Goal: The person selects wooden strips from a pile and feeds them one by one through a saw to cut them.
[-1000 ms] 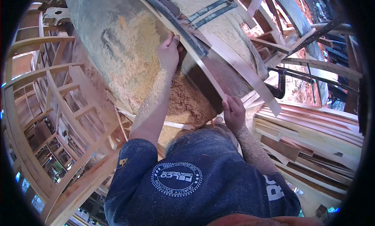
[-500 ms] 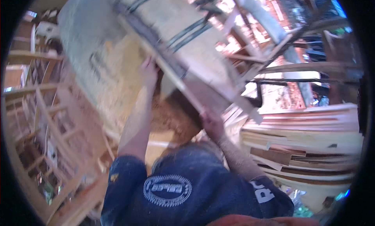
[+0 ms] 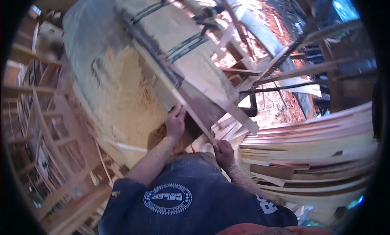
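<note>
A long thin wooden strip (image 3: 162,74) runs diagonally from the upper left down toward my body, lying along the edge of a sawdust-covered machine table (image 3: 109,84). My left hand (image 3: 175,122) grips the strip from the left side, about a hand's length up from its near end. Fingers closed, my right hand (image 3: 223,152) holds the near end of the strip close to my dark blue shirt. A broader pale board (image 3: 219,99) lies just right of the strip.
A tall stack of flat boards (image 3: 313,153) fills the right side. Curved wooden frames (image 3: 40,133) are piled at the left. A black pipe (image 3: 252,107) and thin slats stand behind the machine, over reddish ground.
Both hands have come lower and nearer my body with the strip, and the view has swung so the table sits further up and left.
</note>
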`<action>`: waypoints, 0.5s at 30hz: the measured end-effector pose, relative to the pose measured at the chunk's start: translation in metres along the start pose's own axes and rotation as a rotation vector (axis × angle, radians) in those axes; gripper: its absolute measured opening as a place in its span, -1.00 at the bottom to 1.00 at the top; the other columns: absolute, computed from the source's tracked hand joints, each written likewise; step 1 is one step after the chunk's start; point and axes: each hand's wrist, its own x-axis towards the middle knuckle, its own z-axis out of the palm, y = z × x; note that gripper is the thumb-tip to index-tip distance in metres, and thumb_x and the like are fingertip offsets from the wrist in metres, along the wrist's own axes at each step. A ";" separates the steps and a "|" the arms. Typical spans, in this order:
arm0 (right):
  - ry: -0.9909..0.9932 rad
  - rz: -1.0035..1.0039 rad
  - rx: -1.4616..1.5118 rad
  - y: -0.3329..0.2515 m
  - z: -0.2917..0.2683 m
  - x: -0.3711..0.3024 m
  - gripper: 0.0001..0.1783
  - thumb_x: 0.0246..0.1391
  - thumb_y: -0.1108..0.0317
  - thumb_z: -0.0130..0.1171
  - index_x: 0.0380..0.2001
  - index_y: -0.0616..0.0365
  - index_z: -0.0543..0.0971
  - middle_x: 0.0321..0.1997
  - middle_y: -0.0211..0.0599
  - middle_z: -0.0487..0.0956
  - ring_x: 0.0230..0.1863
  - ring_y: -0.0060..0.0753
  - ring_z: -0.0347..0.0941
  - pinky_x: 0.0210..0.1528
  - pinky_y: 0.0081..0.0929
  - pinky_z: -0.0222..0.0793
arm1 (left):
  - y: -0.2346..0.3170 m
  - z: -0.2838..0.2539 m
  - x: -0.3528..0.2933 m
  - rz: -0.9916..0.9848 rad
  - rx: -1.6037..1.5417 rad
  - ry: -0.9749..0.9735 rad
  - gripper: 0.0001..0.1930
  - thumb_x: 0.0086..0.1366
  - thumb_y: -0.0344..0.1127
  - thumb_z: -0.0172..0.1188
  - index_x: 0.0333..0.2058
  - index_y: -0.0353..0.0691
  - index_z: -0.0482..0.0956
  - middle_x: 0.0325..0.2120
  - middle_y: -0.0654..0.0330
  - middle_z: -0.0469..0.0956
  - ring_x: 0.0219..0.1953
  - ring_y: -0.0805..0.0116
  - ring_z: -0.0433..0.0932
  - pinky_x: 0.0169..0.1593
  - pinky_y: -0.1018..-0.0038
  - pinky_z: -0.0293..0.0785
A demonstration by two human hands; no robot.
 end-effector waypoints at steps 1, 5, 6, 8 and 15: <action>-0.047 0.000 0.004 -0.001 0.000 -0.002 -0.78 0.24 0.39 0.20 -0.11 0.25 0.63 -0.24 -0.02 0.59 -0.18 0.06 0.53 -0.10 -0.07 0.47 | 0.017 -0.001 -0.003 0.044 0.061 -0.052 -0.57 0.46 -0.22 0.18 0.18 -0.35 0.53 -0.07 -0.15 0.68 -0.03 0.36 0.66 0.05 0.45 0.51; -0.054 0.067 0.046 -0.020 0.006 0.026 -0.79 0.26 0.38 0.19 -0.11 0.26 0.64 -0.25 -0.03 0.58 -0.20 0.05 0.53 -0.14 -0.12 0.46 | 0.013 -0.023 0.019 -0.043 -0.061 -0.147 -0.58 0.31 -0.36 0.09 0.10 -0.45 0.56 -0.57 0.15 0.45 -0.44 0.57 0.38 -0.33 0.53 0.36; -0.057 0.043 0.038 -0.022 0.010 0.032 -0.78 0.27 0.38 0.18 -0.10 0.26 0.64 -0.26 -0.03 0.58 -0.22 0.05 0.53 -0.15 -0.12 0.46 | 0.012 -0.027 0.027 -0.061 -0.060 -0.142 -0.58 0.31 -0.36 0.09 0.10 -0.45 0.56 -0.57 0.15 0.45 -0.44 0.57 0.38 -0.33 0.53 0.36; -0.032 -0.018 0.056 -0.024 0.025 0.048 -0.74 0.29 0.35 0.17 -0.05 0.26 0.64 -0.26 -0.01 0.58 -0.24 0.04 0.53 -0.17 -0.14 0.46 | 0.008 -0.032 0.048 -0.034 -0.284 -0.074 -0.61 0.21 -0.46 0.03 -0.03 -0.54 0.60 -0.57 0.35 0.40 -0.47 0.64 0.35 -0.39 0.59 0.28; -0.064 0.048 0.047 -0.057 0.047 0.102 -0.70 0.33 0.29 0.15 0.00 0.26 0.62 -0.22 0.01 0.61 -0.18 0.06 0.56 -0.10 -0.14 0.48 | 0.015 -0.056 0.116 -0.082 -0.342 -0.091 -0.73 0.17 -0.54 -0.01 -0.27 -0.53 0.64 -0.52 0.36 0.48 -0.43 0.62 0.43 -0.34 0.61 0.40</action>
